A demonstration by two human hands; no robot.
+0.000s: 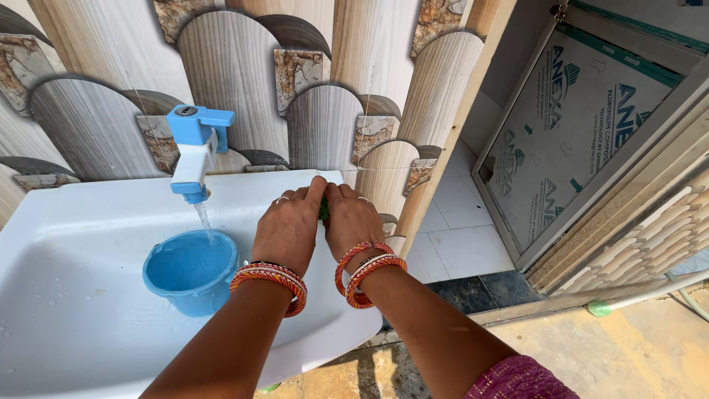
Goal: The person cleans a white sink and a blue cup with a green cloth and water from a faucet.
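Head view: small green thing (323, 209), mostly hidden, pinched between both hands over the right part of a white glossy sink (66, 295). Left hand (289, 225) and right hand (353, 220) pressed together, fingers (316, 191) clenched around it. Just left, round blue plastic bucket (190, 272) in the basin, holding water, under a thin stream from a blue-and-white tap (193, 151). Behind, wall of arched wood-grain tiles (229, 66).

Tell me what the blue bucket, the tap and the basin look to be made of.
Blue bucket: likely plastic, matte, uniform colour, thin rim. Tap: seemingly plastic, blue and white moulded blocks, no metallic shine. Basin: glossy white, probably ceramic, though glazed plastic is possible.
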